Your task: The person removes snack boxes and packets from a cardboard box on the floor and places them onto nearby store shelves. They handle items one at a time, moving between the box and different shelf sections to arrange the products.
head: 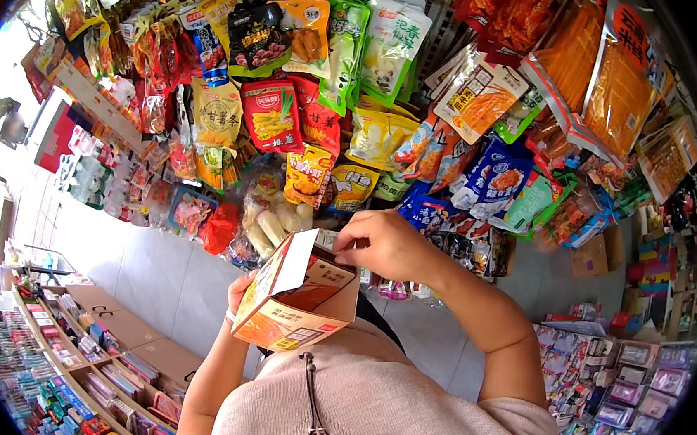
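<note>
A printed cardboard snack box (290, 312) is held tilted in front of my body, its top open and a white flap (296, 261) standing up. My left hand (240, 292) grips the box by its left side, mostly hidden behind it. At the box's open edge is my right hand (380, 245), thumb and fingers curled close together. Whether these fingertips pinch the rim or something inside cannot be made out. Just beyond the box hang snack packets, among them a yellow packet (352, 188) and a clear bag of pale, stick-shaped food (267, 220).
Colourful snack pouches (270, 114) hang densely on the rack ahead. Large clear packs of orange snacks (621, 86) hang at upper right. Curved wooden shelving (144, 380) with stationery stands at lower left, and packaged goods (625, 391) at lower right. Grey floor tiles (157, 275) lie between.
</note>
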`<move>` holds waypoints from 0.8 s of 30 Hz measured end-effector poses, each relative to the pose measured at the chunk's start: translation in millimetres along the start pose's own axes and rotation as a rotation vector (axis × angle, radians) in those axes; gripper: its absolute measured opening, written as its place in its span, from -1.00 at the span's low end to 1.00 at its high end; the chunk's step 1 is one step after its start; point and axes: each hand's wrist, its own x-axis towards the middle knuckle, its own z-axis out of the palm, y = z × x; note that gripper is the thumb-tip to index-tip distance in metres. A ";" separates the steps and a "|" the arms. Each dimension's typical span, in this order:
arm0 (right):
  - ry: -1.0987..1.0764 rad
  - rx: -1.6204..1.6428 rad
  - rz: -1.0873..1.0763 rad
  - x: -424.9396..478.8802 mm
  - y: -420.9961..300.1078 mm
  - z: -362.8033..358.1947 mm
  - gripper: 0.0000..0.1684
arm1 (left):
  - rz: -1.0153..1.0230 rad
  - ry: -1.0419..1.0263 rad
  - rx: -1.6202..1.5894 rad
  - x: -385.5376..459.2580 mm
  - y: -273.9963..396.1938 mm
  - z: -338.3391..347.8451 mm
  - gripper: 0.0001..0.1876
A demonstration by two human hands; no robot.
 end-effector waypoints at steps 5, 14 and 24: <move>-0.094 -0.157 0.035 8.1 2.6 10.4 -0.77 | 0.021 -0.020 0.014 2.1 1.5 -13.4 -0.65; -0.007 -0.209 0.052 10.7 -4.3 24.2 -0.78 | 0.006 -0.038 -0.032 -5.3 4.2 -7.9 -0.59; -0.035 -0.364 0.083 16.9 -9.0 35.4 -0.85 | -0.052 -0.095 -0.086 -7.2 10.3 -4.9 -0.58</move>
